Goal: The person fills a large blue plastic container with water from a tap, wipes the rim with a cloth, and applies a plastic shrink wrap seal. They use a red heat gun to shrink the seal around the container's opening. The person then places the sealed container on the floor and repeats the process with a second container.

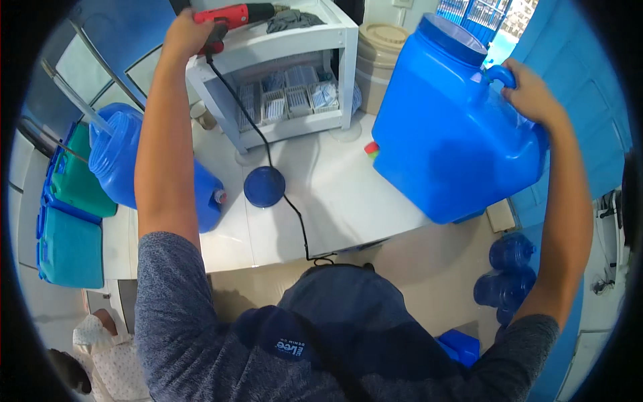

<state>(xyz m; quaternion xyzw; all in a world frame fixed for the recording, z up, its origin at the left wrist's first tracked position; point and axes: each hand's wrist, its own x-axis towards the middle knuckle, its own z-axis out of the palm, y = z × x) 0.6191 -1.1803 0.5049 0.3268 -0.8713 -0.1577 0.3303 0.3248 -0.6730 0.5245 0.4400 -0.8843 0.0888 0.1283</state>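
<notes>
My left hand (187,35) is closed on the grip of a red and black heat gun (231,15), at the top of a small white shelf (274,50). The gun's nozzle points right, towards a crumpled grey cloth (293,21). Its black cord (234,97) hangs down across the white counter. With my right hand (532,95) I grip the moulded handle of a large blue water container (445,127), which is tilted at the counter's right end. A dark blue round lid (264,187) lies flat on the counter, the cord passing by it.
Another blue container (124,157) lies on the counter's left side, near metal pipes. Green and teal containers (70,248) stand beyond it. A beige bucket (382,50) is behind the shelf. Dark blue bottles (506,275) are on the floor at right. A person (110,355) is at lower left.
</notes>
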